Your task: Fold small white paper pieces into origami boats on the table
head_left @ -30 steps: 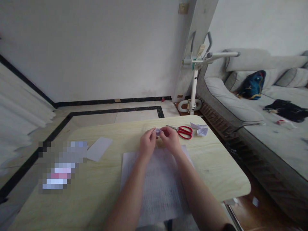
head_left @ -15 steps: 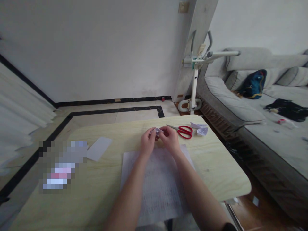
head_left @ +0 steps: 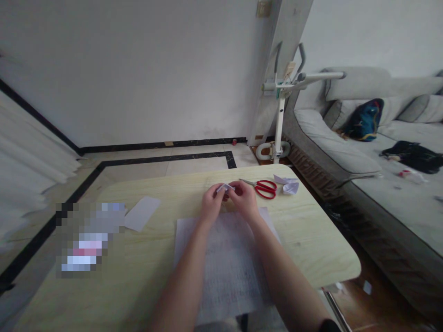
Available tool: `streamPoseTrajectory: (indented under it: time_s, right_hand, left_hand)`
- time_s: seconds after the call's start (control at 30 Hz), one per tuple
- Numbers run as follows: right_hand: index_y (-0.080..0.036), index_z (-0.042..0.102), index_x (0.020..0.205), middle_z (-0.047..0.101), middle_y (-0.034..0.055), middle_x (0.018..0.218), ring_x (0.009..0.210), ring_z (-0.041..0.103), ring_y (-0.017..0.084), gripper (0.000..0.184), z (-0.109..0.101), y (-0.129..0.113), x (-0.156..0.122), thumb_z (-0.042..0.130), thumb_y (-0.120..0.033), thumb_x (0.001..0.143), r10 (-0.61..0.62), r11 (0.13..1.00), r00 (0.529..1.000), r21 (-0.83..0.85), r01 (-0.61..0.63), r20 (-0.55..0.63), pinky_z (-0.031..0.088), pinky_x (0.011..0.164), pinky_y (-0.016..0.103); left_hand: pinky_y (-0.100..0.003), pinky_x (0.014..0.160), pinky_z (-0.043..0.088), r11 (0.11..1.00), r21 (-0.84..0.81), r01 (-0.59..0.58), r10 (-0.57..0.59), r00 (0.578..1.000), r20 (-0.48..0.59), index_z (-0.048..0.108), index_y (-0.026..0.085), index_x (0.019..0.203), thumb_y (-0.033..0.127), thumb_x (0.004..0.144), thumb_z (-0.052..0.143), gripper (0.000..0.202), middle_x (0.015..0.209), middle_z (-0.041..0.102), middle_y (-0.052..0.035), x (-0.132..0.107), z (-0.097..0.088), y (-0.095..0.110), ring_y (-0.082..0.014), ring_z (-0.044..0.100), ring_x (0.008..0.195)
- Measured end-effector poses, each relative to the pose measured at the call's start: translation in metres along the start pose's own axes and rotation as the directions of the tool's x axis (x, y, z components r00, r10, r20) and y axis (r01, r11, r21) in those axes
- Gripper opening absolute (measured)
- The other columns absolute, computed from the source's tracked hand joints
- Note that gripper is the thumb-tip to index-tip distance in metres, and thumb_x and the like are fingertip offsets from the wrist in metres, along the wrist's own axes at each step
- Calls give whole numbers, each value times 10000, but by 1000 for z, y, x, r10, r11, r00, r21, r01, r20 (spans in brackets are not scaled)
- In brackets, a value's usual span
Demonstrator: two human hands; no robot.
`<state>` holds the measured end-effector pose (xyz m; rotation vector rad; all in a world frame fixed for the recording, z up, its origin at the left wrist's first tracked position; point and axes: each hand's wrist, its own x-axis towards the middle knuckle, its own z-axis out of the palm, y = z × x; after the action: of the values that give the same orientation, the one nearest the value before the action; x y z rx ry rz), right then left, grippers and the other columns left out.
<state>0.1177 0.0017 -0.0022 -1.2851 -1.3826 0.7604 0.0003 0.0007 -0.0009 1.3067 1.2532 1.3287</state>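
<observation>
Between my two hands, above the table, is a small folded piece of white paper. My left hand pinches its left side, and my right hand pinches its right side. Fingers hide most of the paper's underside. Just right of my right hand lies a pair of scissors with red handles, blades pointing left. Under my forearms a large printed sheet is spread flat.
Folded white paper pieces rest near the table's far right corner. A blank white paper lies on the left, beside a blurred-out patch. The pale wooden table has a grey sofa to its right and an exercise machine behind.
The paper between my fingers has turned slightly and shows more of its folded top edge. My hands stay in nearly the same place.
</observation>
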Motion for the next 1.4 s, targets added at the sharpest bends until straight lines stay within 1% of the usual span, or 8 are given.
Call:
streamPoseTrajectory:
  time_s: [0.13,0.4,0.63,0.83,1.0,1.23,1.33,1.4]
  right_hand:
    - [-183,640,818,674,28,702,615,616,159,127,0,1,0,563,-222,725,-1,1000,1000,-2,1,11,480,581,259]
    - [-181,633,822,662,21,676,600,613,154,126,1,2,-1,562,-229,729,12,1000,1000,-14,-12,6,470,559,248]
    - [-181,633,836,669,38,769,661,609,158,166,2,1,0,555,-307,763,-8,999,1000,33,7,15,486,606,262]
    - [-177,613,856,656,48,816,707,612,169,193,5,9,3,569,-330,748,24,983,998,182,-34,54,510,633,280]
    - [-179,604,873,656,45,850,776,617,173,201,4,12,3,551,-326,747,41,976,995,211,-59,90,516,691,286]
    - [-186,585,858,639,27,791,673,609,157,183,5,8,2,553,-329,748,75,943,990,314,-108,118,520,620,283]
    - [-191,577,846,637,27,781,669,609,160,169,6,7,1,534,-335,768,73,951,991,292,-104,115,523,621,285]
    - [-193,581,851,638,34,801,697,610,165,161,7,8,0,521,-324,779,42,969,996,240,-61,83,524,638,287]
  left_hand:
    - [-258,658,513,1000,7,7,-7,1000,14,667,116,920,340,798,567,274,840,687,-90,0,0,1,-165,631,729]
    - [-257,653,512,1000,22,17,-16,1000,-14,669,115,904,338,789,573,268,826,688,-85,1,1,1,-170,630,741]
    - [-269,701,509,999,33,19,-19,1000,1,681,122,901,324,810,548,258,885,693,-94,0,1,3,-186,633,813]
    - [-288,768,502,999,52,1,-2,1000,15,681,126,928,314,797,564,257,956,686,-102,1,1,0,-195,628,878]
    - [-300,839,480,996,80,-31,28,999,32,674,131,966,296,812,546,260,1000,679,-102,1,1,-5,-193,619,937]
    - [-300,805,493,998,58,-23,21,999,35,674,129,959,303,814,549,259,972,687,-100,0,2,-2,-195,625,907]
    - [-299,798,495,998,58,-26,24,999,34,677,128,949,309,810,554,260,967,687,-100,-1,2,-1,-196,627,899]
    - [-297,796,494,997,69,-20,18,999,34,679,124,948,316,815,545,269,966,686,-104,0,2,-1,-195,628,893]
